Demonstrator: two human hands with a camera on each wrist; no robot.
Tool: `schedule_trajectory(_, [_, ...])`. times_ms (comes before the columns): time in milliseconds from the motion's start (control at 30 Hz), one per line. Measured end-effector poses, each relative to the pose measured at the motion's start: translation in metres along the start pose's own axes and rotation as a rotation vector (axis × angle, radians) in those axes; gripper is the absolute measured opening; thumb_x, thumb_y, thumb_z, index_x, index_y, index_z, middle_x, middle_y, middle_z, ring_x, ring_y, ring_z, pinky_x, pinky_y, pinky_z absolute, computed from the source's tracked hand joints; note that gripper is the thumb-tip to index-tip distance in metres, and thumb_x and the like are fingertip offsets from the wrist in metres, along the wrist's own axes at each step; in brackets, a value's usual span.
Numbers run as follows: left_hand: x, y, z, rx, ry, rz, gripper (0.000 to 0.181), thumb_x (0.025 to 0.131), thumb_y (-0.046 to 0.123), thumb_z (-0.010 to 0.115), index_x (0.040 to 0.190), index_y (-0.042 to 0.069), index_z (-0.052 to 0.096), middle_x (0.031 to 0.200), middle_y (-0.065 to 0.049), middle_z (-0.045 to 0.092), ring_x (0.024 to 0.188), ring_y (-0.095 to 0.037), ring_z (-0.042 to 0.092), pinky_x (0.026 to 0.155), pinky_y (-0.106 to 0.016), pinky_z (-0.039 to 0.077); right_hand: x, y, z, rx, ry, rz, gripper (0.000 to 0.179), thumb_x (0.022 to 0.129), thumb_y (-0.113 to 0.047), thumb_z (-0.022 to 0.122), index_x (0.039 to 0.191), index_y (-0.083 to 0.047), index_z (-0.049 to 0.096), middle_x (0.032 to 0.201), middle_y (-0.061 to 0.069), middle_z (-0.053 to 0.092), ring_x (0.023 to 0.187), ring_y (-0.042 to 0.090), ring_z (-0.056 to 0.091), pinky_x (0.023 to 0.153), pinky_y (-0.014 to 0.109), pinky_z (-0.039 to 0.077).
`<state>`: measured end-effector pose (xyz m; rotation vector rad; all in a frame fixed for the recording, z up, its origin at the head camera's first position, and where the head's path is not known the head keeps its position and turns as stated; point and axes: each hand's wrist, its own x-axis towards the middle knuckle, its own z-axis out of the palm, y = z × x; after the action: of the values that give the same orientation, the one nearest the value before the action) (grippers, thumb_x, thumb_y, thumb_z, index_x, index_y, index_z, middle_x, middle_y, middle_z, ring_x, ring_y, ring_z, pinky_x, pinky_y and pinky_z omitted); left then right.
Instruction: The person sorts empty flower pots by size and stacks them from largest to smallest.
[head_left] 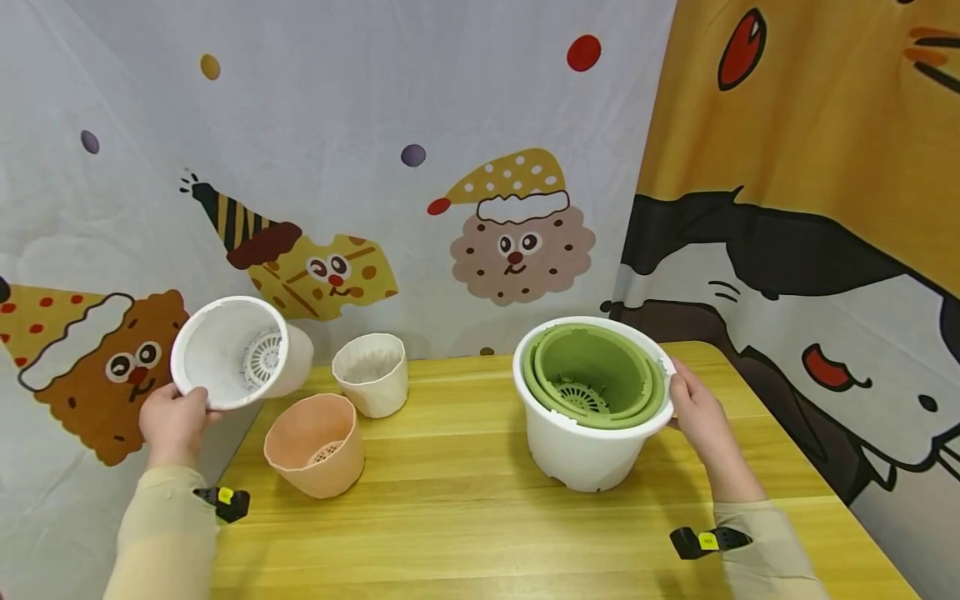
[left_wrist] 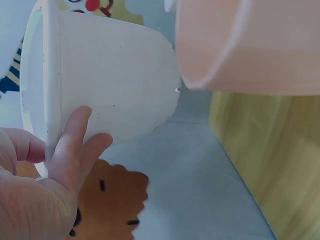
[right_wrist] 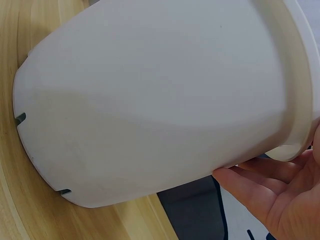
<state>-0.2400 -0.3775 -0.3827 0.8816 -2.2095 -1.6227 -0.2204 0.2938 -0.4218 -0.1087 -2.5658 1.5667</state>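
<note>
My left hand pinches the rim of a white flower pot, held tilted with its mouth toward me past the table's left edge. In the left wrist view the thumb and fingers grip that rim from both sides. At the right of the table stands a larger white pot with two green pots nested inside it. My right hand grips its right rim; in the right wrist view the fingertips lie against the outer wall, under the lip.
A peach pot stands on the wooden table, near the left edge. Behind it is a small cream pot. A cloth with cartoon prints hangs along the back and right side.
</note>
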Motion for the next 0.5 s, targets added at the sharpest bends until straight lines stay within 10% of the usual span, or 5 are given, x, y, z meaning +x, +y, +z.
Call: schedule_trajectory(500, [-0.012,0.03,0.013,0.031,-0.076,0.131,0.059,0.096,0.006,0.044,0.152,-0.005,0.029,0.131,-0.023,0.046,0.064,0.0,0.058,0.064,-0.024,0.059,-0.001,-0.002,0.0,0.011,-0.004,0.006,0.061,0.106,-0.042,0.022,0.158,-0.011,0.022,0.155,0.026,0.03,0.119,0.038,0.051,0.074,0.023,0.056])
